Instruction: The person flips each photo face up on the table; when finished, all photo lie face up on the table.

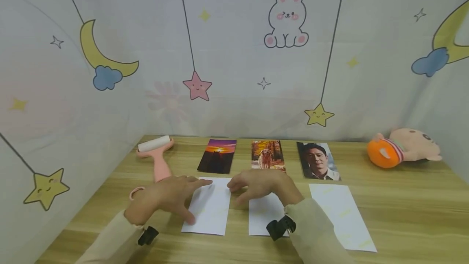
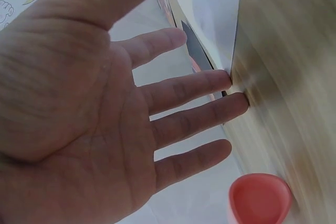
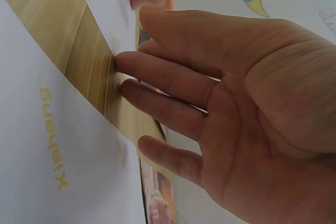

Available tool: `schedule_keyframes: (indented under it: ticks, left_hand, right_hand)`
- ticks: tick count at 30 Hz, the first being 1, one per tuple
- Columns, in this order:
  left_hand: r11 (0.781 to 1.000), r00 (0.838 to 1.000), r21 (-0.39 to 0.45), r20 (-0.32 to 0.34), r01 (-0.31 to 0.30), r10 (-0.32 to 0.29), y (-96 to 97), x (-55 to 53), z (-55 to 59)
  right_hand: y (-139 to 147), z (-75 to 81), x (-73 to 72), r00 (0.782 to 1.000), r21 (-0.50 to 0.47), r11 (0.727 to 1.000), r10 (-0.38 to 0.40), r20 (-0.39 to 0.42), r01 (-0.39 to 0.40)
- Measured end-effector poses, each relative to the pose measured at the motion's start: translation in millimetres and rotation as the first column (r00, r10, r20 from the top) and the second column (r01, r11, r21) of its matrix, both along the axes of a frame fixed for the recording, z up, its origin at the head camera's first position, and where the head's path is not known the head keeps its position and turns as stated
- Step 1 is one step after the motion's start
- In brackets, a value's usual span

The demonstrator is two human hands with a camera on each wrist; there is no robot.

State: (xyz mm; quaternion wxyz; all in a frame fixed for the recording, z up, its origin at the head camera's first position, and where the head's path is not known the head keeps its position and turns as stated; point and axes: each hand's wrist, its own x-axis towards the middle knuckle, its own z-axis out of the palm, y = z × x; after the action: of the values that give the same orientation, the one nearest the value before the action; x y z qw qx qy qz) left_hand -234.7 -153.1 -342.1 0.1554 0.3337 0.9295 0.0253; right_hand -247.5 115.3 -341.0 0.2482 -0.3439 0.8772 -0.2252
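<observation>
My left hand [image 1: 168,196] hovers at the left edge of a white paper sheet [image 1: 210,209], fingers spread and holding nothing; its thumb and index finger overlap the sheet. In the left wrist view the palm [image 2: 79,108] shows bare, fingertips close to the table. Between that sheet and a second white sheet [image 1: 261,221], my right hand [image 1: 261,184] reaches down with loosely bent fingers. The right wrist view shows its empty palm [image 3: 268,145] and a sheet printed "Xisheng" [image 3: 47,135] in yellow. A third white sheet [image 1: 346,215] lies right of the right hand.
Behind the sheets stand in a row a sunset photo [image 1: 218,156], a dog photo [image 1: 267,154] and a portrait photo [image 1: 318,162]. A pink-handled roller [image 1: 159,160] lies at the left, partly behind the left hand. A plush toy [image 1: 414,146] lies back right. A printed curtain [image 1: 238,52] hangs behind.
</observation>
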Motion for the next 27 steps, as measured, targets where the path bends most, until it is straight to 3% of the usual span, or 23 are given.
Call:
schedule_keyframes:
  ticks: [11, 19, 25, 27]
  left_hand:
    - [1.0, 0.998, -0.024, -0.069, 0.013, -0.014, 4.2, 5.7, -0.3]
    - [0.997, 0.997, -0.038, 0.046, -0.064, 0.066, 7.4, 12.4, -2.3]
    - [0.987, 1.0, -0.159, 0.007, 0.007, -0.006, 15.7, 17.8, -7.2]
    - [0.985, 1.0, -0.175, -0.008, 0.001, -0.002, 17.8, 18.3, -7.9]
  right_hand:
    - [3, -3.4, -3.3, 0.999, -0.007, 0.999, 0.038, 0.025, -0.037]
    - [-1, -9.9, -1.2, 0.997, -0.014, 0.998, 0.067, 0.048, -0.067]
    - [-3, -8.0, -1.5, 0.998, 0.008, 0.998, 0.054, 0.033, -0.055]
    - [-2, -7.8, -2.3, 0.999, 0.013, 0.999, 0.044, 0.031, -0.045]
